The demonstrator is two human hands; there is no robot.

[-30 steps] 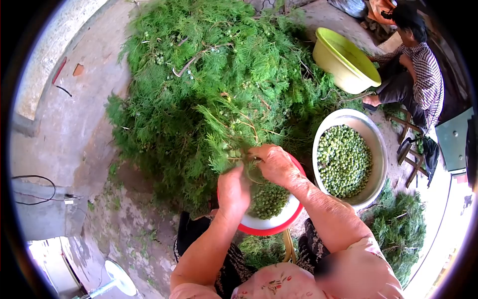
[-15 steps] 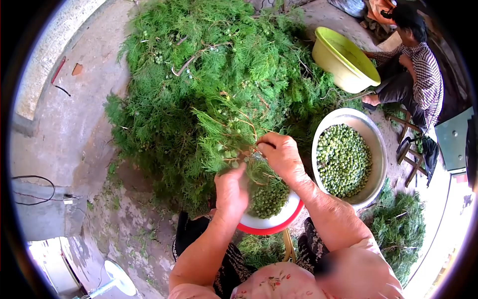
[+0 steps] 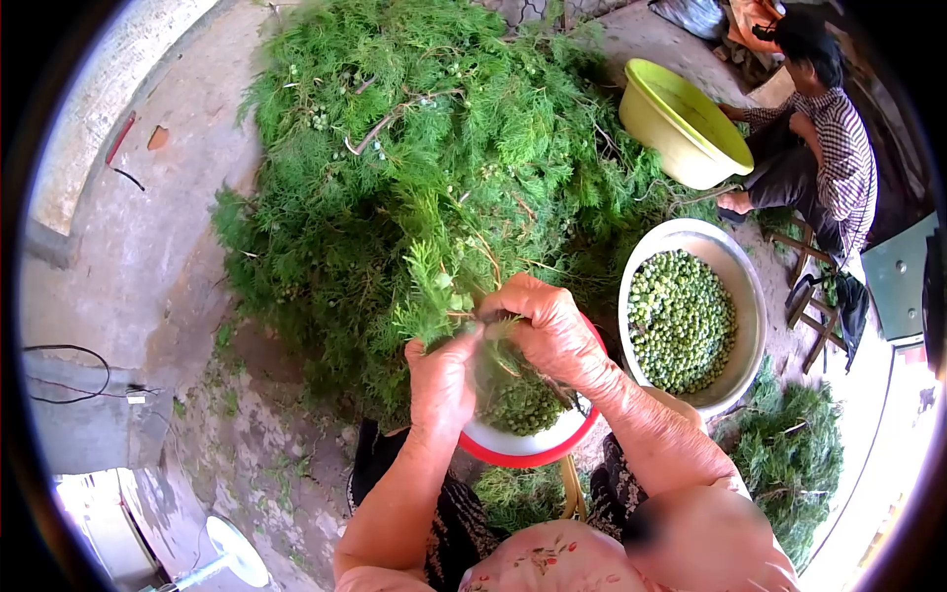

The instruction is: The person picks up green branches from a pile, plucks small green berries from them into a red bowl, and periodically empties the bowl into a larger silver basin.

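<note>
A green leafy sprig [image 3: 429,281] with a thin brown stem is between my hands. My left hand [image 3: 444,380] is closed on its lower part, fingertips slightly blurred. My right hand [image 3: 547,326] pinches the sprig's stem close beside the left fingertips. Below both hands sits a white basin with a red rim [image 3: 528,458], partly filled with small green cones [image 3: 525,407]. Behind the hands rises a large heap of green branches [image 3: 335,187].
Right of my hands stands a metal basin [image 3: 755,326] full of green cones [image 3: 681,321]. A yellow-green tub [image 3: 681,153] is beyond it, beside a seated person [image 3: 838,148]. More branches [image 3: 789,454] lie at lower right, and a white round object [image 3: 237,551] stands lower left.
My right hand has moved slightly left and down, and my left hand slightly left, so the fingertips are closer together. The sprig has shifted with them.
</note>
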